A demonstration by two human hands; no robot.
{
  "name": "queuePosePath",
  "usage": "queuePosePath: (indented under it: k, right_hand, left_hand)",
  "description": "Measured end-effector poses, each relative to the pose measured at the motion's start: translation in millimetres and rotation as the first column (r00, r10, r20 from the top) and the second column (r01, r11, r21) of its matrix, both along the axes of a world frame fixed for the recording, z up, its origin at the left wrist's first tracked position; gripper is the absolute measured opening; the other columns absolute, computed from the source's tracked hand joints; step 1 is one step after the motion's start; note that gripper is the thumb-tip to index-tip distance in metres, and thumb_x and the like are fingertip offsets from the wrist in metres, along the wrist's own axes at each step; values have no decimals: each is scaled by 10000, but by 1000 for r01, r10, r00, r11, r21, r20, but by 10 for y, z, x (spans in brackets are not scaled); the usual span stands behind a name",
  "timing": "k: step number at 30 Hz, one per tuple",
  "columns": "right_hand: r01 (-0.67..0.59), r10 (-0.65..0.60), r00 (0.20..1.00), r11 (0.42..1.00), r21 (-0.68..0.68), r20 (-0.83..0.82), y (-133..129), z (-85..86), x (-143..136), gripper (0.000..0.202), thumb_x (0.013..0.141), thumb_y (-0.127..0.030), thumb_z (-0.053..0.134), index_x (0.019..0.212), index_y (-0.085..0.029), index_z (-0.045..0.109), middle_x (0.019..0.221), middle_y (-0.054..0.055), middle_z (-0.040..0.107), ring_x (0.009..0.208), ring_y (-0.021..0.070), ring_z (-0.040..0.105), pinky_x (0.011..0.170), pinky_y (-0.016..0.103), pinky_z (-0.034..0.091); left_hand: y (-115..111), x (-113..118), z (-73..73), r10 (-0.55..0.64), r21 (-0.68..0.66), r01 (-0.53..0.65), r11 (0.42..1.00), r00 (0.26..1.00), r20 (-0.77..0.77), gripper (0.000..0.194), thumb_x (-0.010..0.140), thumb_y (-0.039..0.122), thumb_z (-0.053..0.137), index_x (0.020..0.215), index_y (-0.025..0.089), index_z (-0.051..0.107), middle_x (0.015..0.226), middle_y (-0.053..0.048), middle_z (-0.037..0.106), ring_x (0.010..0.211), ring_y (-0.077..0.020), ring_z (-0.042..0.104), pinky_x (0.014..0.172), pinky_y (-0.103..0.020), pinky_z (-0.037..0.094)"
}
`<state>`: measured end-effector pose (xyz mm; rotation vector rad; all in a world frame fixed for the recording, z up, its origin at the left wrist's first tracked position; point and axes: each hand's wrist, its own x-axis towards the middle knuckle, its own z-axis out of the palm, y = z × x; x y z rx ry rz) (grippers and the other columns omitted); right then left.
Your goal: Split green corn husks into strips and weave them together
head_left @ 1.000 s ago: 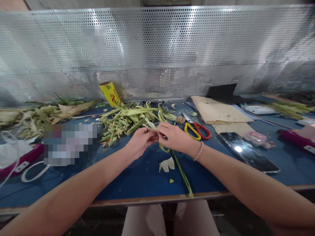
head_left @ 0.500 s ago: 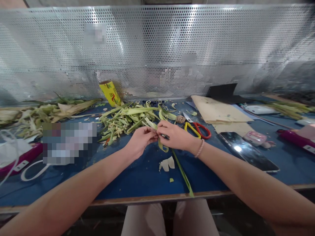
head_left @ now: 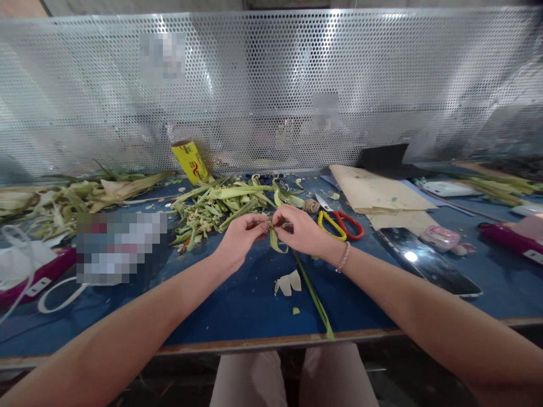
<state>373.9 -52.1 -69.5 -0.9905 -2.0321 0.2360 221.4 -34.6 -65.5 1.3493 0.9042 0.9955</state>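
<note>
My left hand and my right hand meet above the blue tabletop, thumbs and fingertips pinched together on a small piece of green husk. A curled end of this husk strip hangs below the fingers; the rest is hidden behind them. Right under my right wrist a long green leaf strip lies toward the table's front edge. Pale husk scraps rest in front of my hands. Behind them spreads a heap of cut green husk strips.
Yellow-handled scissors, red-handled scissors and a twine ball lie beyond my right wrist. Farther right are a phone and brown paper. A yellow tube stands before the perforated metal screen. Dry husks lie left.
My fingers have shifted slightly on the husk. The pale upper end that stuck up between my hands no longer shows. My right hand has opened out a little from the piece.
</note>
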Motion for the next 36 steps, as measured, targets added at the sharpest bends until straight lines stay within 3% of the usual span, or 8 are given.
queuePosePath:
  k: [7,14,21,27,36]
  right_hand:
    - [82,-86,993,995,-53,-83,-13,-26,-10,189,707,-122,484,873,-171,409,844,50,512,699,126,531,621,273,448]
    - [41,-47,989,998,-46,-140,-4,11,-22,55,755,-134,455,754,-170,496,778,29,512,695,112,514,548,211,435]
    - [10,-8,999,998,62,-36,12,-20,-5,46,779,-141,488,774,-166,526,784,26,512,712,111,518,622,233,456]
    - [-5,-26,992,972,236,124,24,-17,31,83,828,-164,465,826,-158,548,817,56,562,804,143,531,744,284,446]
    - [24,-44,995,979,202,92,18,-7,5,107,841,-160,449,774,-161,533,746,31,548,741,130,519,689,260,437]
  left_hand:
    - [-5,-9,3,30,123,-21,992,997,-73,158,669,288,602,741,148,582,702,-12,576,635,-101,514,616,-247,422]
    - [-18,7,-11,44,167,-40,985,999,-20,132,649,253,615,701,156,542,695,18,551,642,-85,512,649,-237,435]
    - [5,-1,-44,48,201,-40,979,998,-36,120,657,248,604,697,158,534,679,23,543,639,-84,516,653,-237,435]
    - [-1,-6,-33,49,183,-39,982,997,-51,134,659,263,608,709,155,547,645,16,556,623,-94,526,632,-248,429]
    - [8,-19,-38,52,211,-32,977,995,-86,113,683,264,583,701,159,547,653,14,560,619,-94,528,620,-243,430]
